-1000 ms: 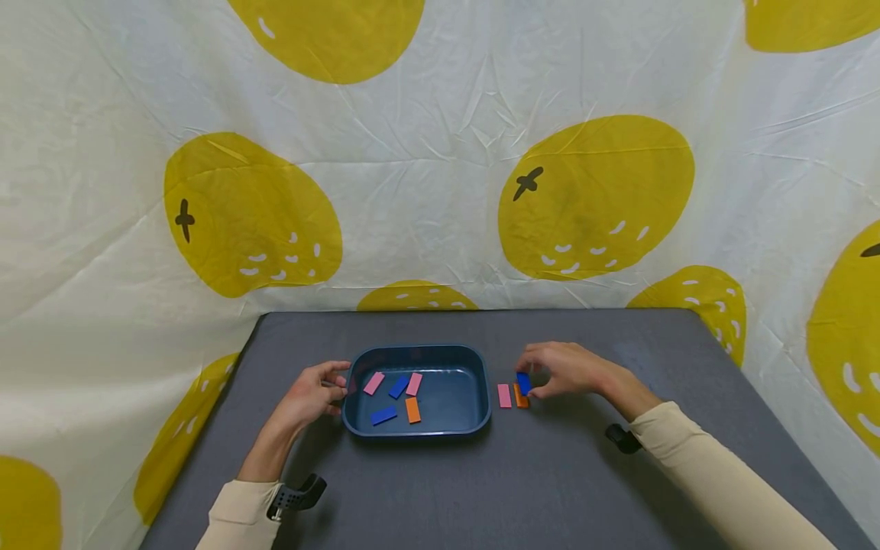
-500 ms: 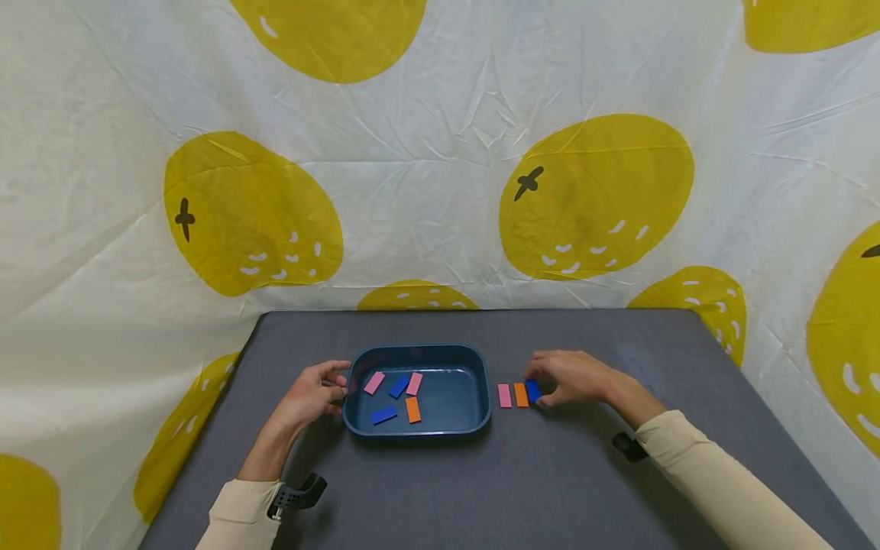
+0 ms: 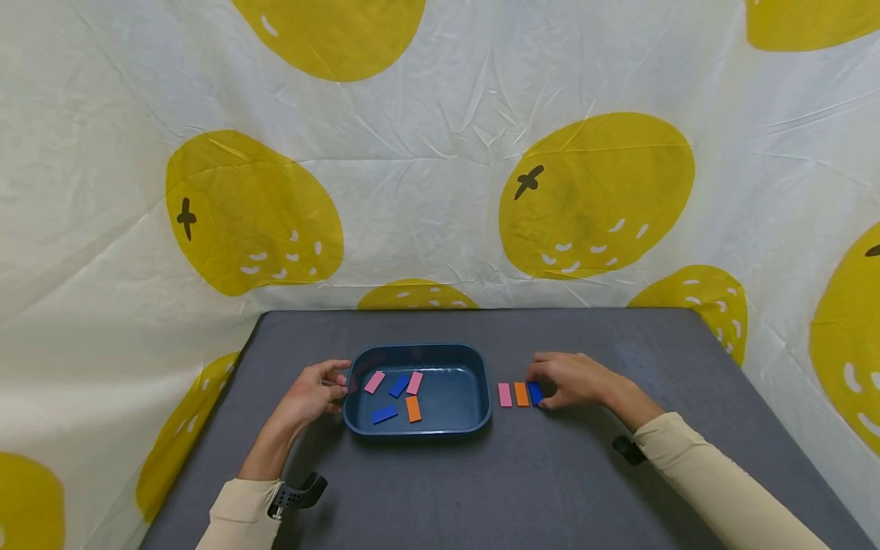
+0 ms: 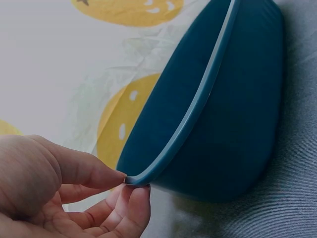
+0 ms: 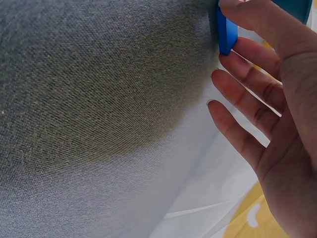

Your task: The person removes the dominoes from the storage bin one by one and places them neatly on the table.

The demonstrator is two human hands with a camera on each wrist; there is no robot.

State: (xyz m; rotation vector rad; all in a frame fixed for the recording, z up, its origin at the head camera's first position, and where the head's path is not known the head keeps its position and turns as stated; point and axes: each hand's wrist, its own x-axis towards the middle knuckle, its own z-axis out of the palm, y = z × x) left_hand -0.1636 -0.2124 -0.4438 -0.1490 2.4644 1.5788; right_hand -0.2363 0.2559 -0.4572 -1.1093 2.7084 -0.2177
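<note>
My left hand [image 3: 315, 395] pinches the left rim of a dark blue plastic tray [image 3: 474, 367]; the left wrist view shows thumb and fingers on either side of the rim [image 4: 195, 106]. To the tray's right, my right hand [image 3: 572, 380] holds a small blue rectangular block [image 3: 534, 393] by its ends, between thumb and fingers, at the table surface. In the right wrist view the block [image 5: 227, 32] is partly covered by the thumb. An orange block [image 3: 521, 394] lies directly left of it, and a pink block [image 3: 505, 395] left of that, all side by side in a row.
Inside the tray lie two pink blocks [image 3: 374, 382], two blue blocks [image 3: 384, 415] and an orange block [image 3: 413, 409]. The grey cloth-covered table [image 3: 440, 489] ends at a white curtain [image 3: 426, 214] with yellow fruit prints.
The blue block in my right hand has moved right, from over the orange block to a place beside it. My left hand has stayed at the tray's rim.
</note>
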